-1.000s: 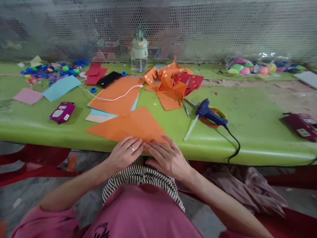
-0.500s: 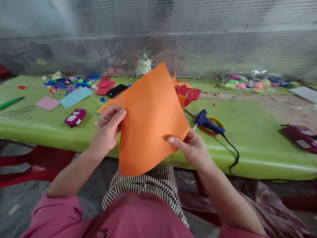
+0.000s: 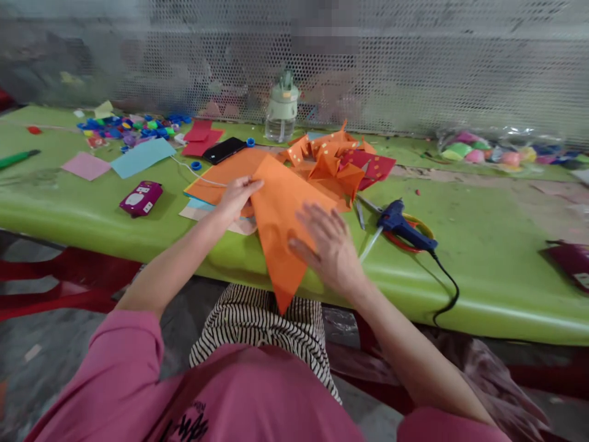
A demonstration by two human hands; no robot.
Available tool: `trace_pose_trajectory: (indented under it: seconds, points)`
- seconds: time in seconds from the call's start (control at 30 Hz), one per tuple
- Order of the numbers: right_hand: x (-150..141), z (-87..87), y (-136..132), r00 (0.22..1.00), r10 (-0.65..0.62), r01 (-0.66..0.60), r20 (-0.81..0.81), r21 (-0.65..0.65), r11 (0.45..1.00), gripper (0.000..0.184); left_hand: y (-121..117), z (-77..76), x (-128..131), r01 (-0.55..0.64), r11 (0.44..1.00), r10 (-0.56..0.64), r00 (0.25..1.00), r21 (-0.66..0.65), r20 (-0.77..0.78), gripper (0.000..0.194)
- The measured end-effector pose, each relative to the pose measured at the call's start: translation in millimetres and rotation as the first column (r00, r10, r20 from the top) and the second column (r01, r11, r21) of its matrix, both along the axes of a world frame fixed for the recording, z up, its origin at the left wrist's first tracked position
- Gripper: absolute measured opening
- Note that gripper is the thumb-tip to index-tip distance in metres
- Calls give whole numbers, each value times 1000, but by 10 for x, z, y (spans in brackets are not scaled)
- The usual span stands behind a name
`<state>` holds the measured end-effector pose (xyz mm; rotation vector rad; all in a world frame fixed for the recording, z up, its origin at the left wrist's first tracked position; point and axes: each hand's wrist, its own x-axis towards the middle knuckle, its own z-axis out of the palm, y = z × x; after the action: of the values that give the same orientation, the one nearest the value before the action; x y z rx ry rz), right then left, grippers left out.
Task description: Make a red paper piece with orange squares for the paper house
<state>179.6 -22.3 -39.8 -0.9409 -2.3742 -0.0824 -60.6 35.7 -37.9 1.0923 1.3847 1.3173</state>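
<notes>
An orange sheet of paper [image 3: 280, 227] hangs over the table's front edge, one pointed corner down toward my lap. My left hand [image 3: 239, 195] pinches it at its upper left corner, thumb on top. Over its right side lies my right hand [image 3: 329, 248], fingers spread and somewhat blurred; I cannot tell whether its palm presses on the paper. Behind the sheet are folded orange paper pieces with pale dots [image 3: 334, 147] and a red dotted paper [image 3: 370, 169]. More orange sheets [image 3: 216, 178] lie to the left, partly under a white cord.
A blue glue gun [image 3: 405, 227] with a black cable rests on a tape roll at the right, beside scissors [image 3: 361, 212]. A water bottle [image 3: 281, 110], phone [image 3: 224, 150], purple packet [image 3: 141, 198], blue paper [image 3: 142, 158] and colourful caps [image 3: 133, 130] stand or lie farther back and left.
The orange sheet has come lower and now looks narrower and pointed. My left hand has moved up and right; my right hand has let go of its edge and spread its fingers over the paper.
</notes>
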Motion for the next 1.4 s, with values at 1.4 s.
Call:
trace_pose_trajectory:
  seconds: [1.4]
  points:
    - [291, 4, 277, 901, -395, 431, 179, -275, 859, 65, 343, -137, -93, 289, 953, -140, 139, -95, -980, 74]
